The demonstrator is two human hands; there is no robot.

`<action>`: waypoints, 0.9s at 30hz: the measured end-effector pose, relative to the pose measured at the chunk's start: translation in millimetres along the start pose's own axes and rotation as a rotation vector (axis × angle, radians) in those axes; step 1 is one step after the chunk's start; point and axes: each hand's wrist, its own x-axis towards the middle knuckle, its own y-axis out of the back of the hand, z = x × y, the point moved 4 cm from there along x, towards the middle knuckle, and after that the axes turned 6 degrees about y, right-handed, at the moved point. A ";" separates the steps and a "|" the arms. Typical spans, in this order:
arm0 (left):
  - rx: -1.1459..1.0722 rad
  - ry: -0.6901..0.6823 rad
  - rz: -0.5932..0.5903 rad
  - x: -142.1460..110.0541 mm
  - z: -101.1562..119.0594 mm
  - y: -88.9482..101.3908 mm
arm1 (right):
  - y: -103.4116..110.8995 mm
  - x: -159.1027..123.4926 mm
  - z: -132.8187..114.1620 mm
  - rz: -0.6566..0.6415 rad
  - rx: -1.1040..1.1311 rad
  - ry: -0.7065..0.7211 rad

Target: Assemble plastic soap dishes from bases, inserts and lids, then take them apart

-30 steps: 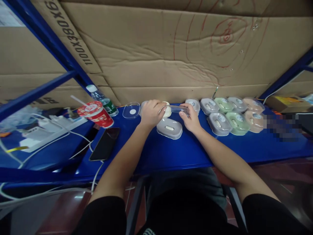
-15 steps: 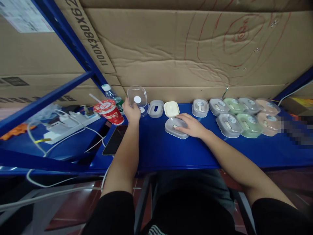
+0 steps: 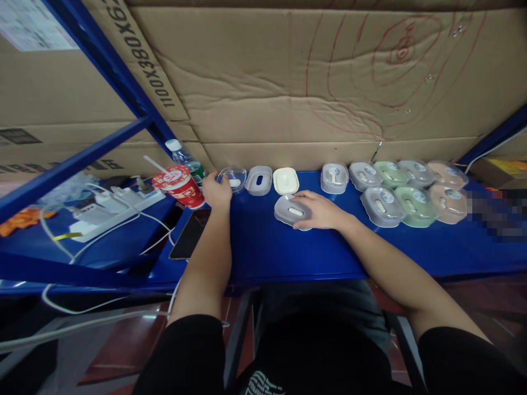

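My left hand (image 3: 218, 192) is at the left edge of a clear plastic lid (image 3: 239, 174), its fingers closed around the rim; a white round spot shows through it. My right hand (image 3: 321, 211) grips the right side of a grey lidded box (image 3: 284, 211), thumb at the front and fingers behind. A pale oblong piece (image 3: 295, 211) sits on top of that box. Behind it lie a cream-coloured tray (image 3: 285, 181) and, to its left, a grey shell with an oval slot (image 3: 259, 182).
Several finished-looking lidded boxes in grey, green (image 3: 415, 207) and peach (image 3: 448, 203) stand at the right. A red paper cup (image 3: 181, 189) with a straw, a bottle (image 3: 185, 159), a phone (image 3: 189, 236) and a power strip (image 3: 111, 214) are on the left. Cardboard (image 3: 255, 77) walls the back.
My left hand has lowered the clear lid from a raised, tilted position onto the clear piece below. On the grey box, my right hand has shifted from the top to the right side.
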 end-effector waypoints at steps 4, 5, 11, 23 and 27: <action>-0.104 -0.290 0.056 -15.6 32.5 9.3 | -1.4 -1.7 -2.7 -0.073 -0.044 -0.024; -0.122 -0.392 0.025 -24.9 44.7 10.4 | -0.8 -1.4 -3.9 -0.067 -0.049 -0.027; -0.004 -0.893 -0.672 -109.6 98.8 -3.9 | 12.0 1.1 -4.5 0.170 0.033 -0.069; -0.247 -0.447 -0.859 -123.3 77.1 -42.3 | 14.1 2.2 25.7 0.631 0.548 -0.254; -0.350 -0.139 -0.820 -124.1 68.2 -56.4 | 1.5 7.2 20.1 0.643 0.867 -0.342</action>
